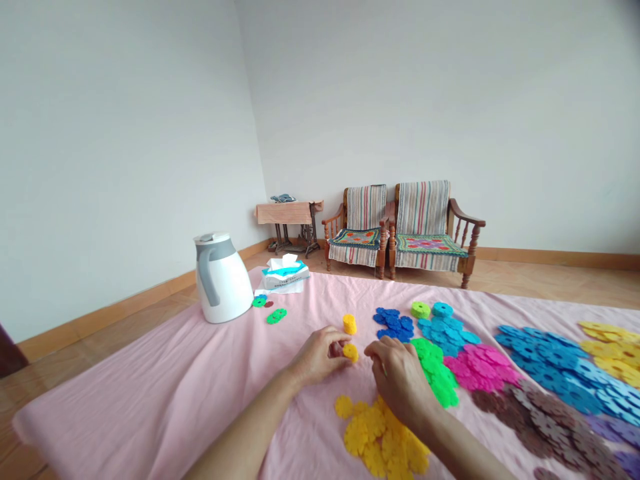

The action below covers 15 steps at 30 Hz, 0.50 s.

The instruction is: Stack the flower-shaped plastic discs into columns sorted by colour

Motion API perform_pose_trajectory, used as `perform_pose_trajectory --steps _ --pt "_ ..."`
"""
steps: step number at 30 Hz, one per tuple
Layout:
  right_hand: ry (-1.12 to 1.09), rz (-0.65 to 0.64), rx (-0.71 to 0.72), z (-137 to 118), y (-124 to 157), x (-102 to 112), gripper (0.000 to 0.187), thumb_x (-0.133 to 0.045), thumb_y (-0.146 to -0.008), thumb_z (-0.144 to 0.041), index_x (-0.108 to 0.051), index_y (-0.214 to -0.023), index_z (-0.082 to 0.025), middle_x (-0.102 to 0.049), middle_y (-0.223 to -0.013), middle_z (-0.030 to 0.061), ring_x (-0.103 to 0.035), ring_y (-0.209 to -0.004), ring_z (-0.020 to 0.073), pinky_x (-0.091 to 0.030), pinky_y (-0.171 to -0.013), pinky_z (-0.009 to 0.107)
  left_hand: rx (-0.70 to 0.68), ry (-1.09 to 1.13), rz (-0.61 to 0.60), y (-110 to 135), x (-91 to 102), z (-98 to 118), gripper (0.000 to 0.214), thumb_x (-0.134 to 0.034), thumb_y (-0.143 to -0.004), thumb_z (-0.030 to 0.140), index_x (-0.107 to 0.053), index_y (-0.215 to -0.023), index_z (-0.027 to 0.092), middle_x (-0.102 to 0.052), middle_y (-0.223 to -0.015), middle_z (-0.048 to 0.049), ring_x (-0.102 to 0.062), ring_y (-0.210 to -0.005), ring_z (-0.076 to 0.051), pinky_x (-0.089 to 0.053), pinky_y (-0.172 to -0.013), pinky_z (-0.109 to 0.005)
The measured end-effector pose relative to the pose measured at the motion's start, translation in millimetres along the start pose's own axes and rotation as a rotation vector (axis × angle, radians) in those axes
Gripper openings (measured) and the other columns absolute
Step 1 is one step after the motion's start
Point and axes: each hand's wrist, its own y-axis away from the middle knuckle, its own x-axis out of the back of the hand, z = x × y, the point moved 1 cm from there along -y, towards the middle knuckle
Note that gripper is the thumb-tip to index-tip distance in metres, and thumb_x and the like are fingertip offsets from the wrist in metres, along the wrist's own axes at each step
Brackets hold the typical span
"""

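Observation:
My left hand pinches a small stack of yellow snowflake discs on the pink cloth. My right hand is curled just to the right of that stack, fingertips near it; what it holds, if anything, is hidden. A second short yellow stack stands a little farther back. A loose pile of yellow discs lies near me under my right wrist.
Sorted piles lie to the right: green, pink, dark blue, teal, blue, brown. A white kettle, a tissue pack and two wooden chairs stand behind.

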Motion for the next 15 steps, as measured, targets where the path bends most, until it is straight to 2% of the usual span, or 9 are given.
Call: perform_pose_trajectory --steps 3,9,13,15 --pt "-0.013 -0.047 -0.014 7 -6 13 0.026 -0.04 -0.077 -0.01 -0.064 -0.083 -0.019 -0.065 -0.083 0.0054 -0.057 -0.081 0.0174 -0.034 -0.072 0.029 0.02 0.044 -0.009 0 0.5 0 0.042 -0.073 -0.065 0.023 -0.065 -0.106 0.014 -0.059 -0.091 -0.0051 -0.055 -0.071 -0.013 -0.042 -0.062 -0.022" --pt "-0.027 -0.221 0.009 31 -6 34 0.017 -0.052 -0.065 -0.011 -0.064 -0.074 -0.019 -0.066 -0.076 0.0031 -0.058 -0.074 0.017 -0.037 -0.066 0.027 -0.007 0.083 -0.005 0 -2.2 -3 0.035 -0.068 -0.07 0.022 -0.067 -0.104 0.015 -0.059 -0.089 -0.0045 -0.054 -0.071 -0.013 -0.042 -0.063 -0.021" --pt "-0.009 -0.446 0.033 36 2 46 0.03 -0.059 -0.058 -0.01 -0.063 -0.086 -0.019 -0.064 -0.09 0.0048 -0.056 -0.085 0.0197 -0.038 -0.073 0.03 -0.011 0.07 0.005 -1 -3.5 -3 0.032 -0.068 -0.069 0.021 -0.068 -0.1 0.017 -0.059 -0.089 -0.0035 -0.054 -0.071 -0.013 -0.042 -0.063 -0.021" --pt "0.019 -0.512 0.024 35 4 51 0.034 -0.062 -0.056 -0.012 -0.061 -0.089 -0.018 -0.063 -0.095 0.0059 -0.055 -0.089 0.0207 -0.039 -0.076 0.031 -0.012 0.062 0.005 -1 -3.6 -3 0.031 -0.068 -0.069 0.022 -0.068 -0.099 0.017 -0.059 -0.088 -0.0031 -0.054 -0.07 -0.012 -0.042 -0.063 -0.021"
